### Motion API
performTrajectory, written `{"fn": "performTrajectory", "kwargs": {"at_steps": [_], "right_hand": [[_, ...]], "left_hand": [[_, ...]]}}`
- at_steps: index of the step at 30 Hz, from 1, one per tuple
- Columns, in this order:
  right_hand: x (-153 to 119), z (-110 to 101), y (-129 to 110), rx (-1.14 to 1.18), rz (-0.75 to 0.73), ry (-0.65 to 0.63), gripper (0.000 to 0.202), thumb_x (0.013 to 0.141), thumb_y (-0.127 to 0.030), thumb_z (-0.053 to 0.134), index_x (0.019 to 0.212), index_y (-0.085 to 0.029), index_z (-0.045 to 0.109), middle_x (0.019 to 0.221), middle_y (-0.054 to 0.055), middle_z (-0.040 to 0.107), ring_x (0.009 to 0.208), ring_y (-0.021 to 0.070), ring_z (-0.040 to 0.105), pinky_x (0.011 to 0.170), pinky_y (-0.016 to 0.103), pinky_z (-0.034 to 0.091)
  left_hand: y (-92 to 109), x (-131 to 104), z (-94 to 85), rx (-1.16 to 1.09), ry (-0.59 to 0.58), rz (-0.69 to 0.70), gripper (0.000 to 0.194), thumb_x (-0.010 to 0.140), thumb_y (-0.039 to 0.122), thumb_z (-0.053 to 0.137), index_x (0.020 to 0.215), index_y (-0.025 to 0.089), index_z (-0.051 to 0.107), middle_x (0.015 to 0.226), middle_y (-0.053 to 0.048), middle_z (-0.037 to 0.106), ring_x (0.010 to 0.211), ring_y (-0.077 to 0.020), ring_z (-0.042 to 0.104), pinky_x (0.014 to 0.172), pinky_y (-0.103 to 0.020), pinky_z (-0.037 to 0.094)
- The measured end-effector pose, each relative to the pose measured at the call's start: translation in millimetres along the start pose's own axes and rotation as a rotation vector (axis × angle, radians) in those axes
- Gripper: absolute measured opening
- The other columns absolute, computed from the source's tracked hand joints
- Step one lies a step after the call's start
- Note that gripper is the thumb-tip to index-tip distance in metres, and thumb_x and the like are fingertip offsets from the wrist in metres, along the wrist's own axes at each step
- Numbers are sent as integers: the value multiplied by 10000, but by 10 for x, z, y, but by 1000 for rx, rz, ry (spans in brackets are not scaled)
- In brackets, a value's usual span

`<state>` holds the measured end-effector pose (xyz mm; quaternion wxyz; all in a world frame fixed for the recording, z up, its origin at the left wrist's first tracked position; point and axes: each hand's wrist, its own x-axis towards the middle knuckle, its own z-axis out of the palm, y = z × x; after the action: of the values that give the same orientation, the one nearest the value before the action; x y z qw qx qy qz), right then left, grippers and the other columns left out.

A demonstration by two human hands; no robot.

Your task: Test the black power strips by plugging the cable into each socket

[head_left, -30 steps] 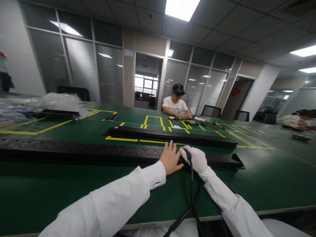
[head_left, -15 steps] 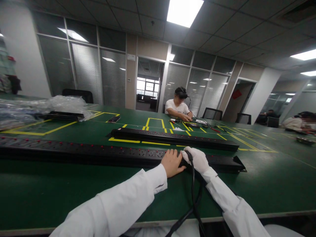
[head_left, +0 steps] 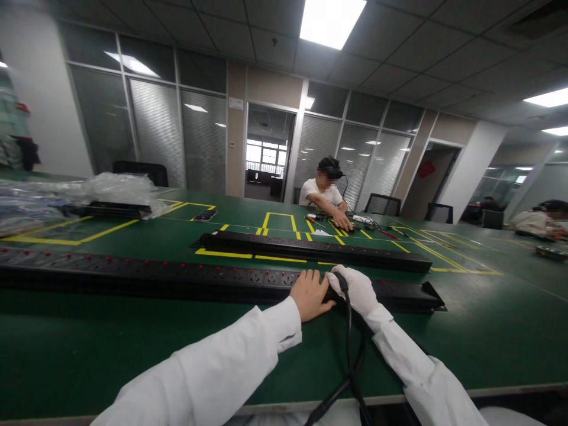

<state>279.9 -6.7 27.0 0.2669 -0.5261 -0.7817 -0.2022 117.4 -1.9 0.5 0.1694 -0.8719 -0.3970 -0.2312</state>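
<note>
A long black power strip [head_left: 146, 274] with red dots along its top lies across the green table [head_left: 177, 349]. My bare left hand [head_left: 310, 294] rests on the strip, its fingers spread over the top and the far edge. Just right of it, my white-gloved right hand [head_left: 356, 289] grips the end of a black cable [head_left: 349, 337] at the strip's top. The cable's tip is hidden by the hand and the strip. From there the cable hangs over the near table edge, crossing another black length.
A second black strip [head_left: 310, 248] lies behind the first, beside yellow tape. Clear plastic wrap [head_left: 119, 189] and a phone [head_left: 205, 215] are on the left. Across the table a person [head_left: 326, 192] in a headset handles small items near wires. Another person [head_left: 536, 219] sits far right.
The near strip has shifted slightly to the right along with both hands. The person opposite has leaned and reached a hand toward the right.
</note>
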Motion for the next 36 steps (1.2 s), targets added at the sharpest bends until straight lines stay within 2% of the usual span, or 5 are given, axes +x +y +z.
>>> {"fn": "performTrajectory", "kwargs": {"at_steps": [36], "right_hand": [[-5,-20,-36,5,26,16,329,834,-453,378,832,-215,605,653,20,604,631,125,550,607,205,340]], "left_hand": [[8,2,-35,-15,-14,2,552,756,541,444,1131,136,433,1039,-152,515,979,-300,456,779,-410,338]]}}
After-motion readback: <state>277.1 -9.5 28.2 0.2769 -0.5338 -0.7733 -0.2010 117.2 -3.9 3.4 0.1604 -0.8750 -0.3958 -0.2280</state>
